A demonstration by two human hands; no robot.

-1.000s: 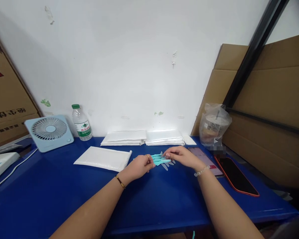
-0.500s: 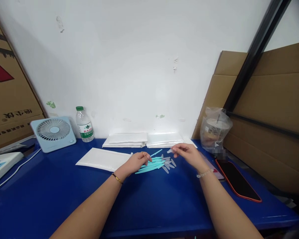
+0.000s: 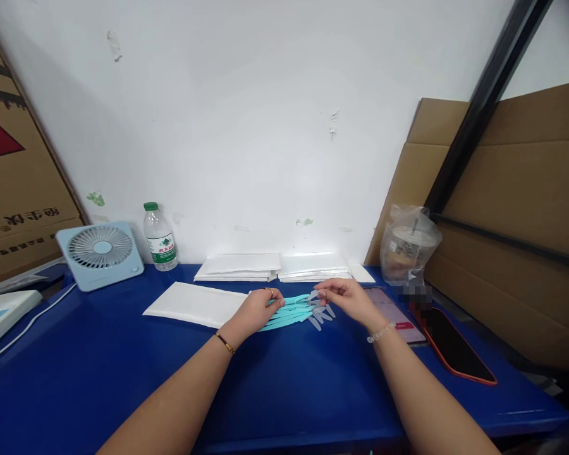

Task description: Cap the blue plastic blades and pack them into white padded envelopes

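My left hand [image 3: 262,308] is closed, thumb and fingertips pinching the left end of a slim teal stick [image 3: 294,299]. My right hand [image 3: 345,298] pinches a small translucent cap [image 3: 313,295] at the stick's right end. The two meet there, but I cannot tell how far the cap covers the stick. Just below, a fanned bunch of similar teal sticks [image 3: 287,320] lies on the blue table [image 3: 284,385], with several translucent caps [image 3: 321,316] at their right ends. My left fingers hide part of the bunch.
A white padded envelope [image 3: 194,304] lies left of my left hand. White envelope stacks [image 3: 239,265] rest against the wall. A fan [image 3: 103,249] and water bottle [image 3: 161,240] stand at left; a bagged cup [image 3: 408,249] and phones [image 3: 459,344] are at right.
My right hand has moved left and slightly down, bringing the translucent cap to the teal stick's end. The stick now lies flatter, and my left hand has shifted slightly left.
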